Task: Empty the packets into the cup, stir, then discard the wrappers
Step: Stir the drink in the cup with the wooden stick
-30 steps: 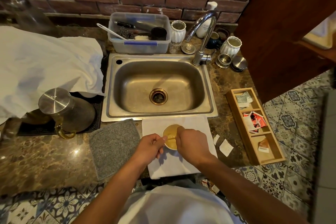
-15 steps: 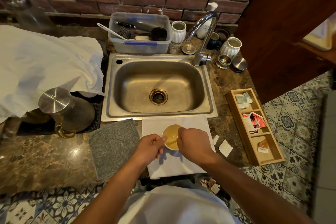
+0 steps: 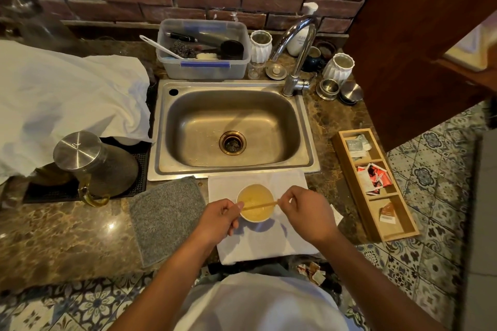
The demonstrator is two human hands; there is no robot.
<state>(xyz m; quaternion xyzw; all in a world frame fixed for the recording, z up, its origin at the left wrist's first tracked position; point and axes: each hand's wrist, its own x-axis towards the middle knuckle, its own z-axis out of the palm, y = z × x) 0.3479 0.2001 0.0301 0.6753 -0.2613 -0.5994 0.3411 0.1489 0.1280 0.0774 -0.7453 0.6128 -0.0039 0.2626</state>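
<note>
A white cup (image 3: 255,219) of pale yellow liquid stands on a white napkin (image 3: 258,242) at the counter's front edge. My left hand (image 3: 217,219) grips the cup's left side. A thin wooden stir stick (image 3: 262,206) lies nearly level across the cup's mouth, its right end pinched in my right hand (image 3: 304,212). A torn white wrapper (image 3: 337,216) peeks out on the counter behind my right hand. More torn wrappers (image 3: 312,273) lie on the floor below the counter edge.
A steel sink (image 3: 234,129) sits just behind the cup. A wooden tray (image 3: 349,166) with packets is to the right, a grey cloth (image 3: 166,217) and a steel-lidded jug (image 3: 94,166) to the left. A plastic tub (image 3: 204,67) stands behind the sink.
My right hand has shifted to the right and lifted the stick out of the liquid, so it now lies across the cup's mouth. My left hand stays on the cup.
</note>
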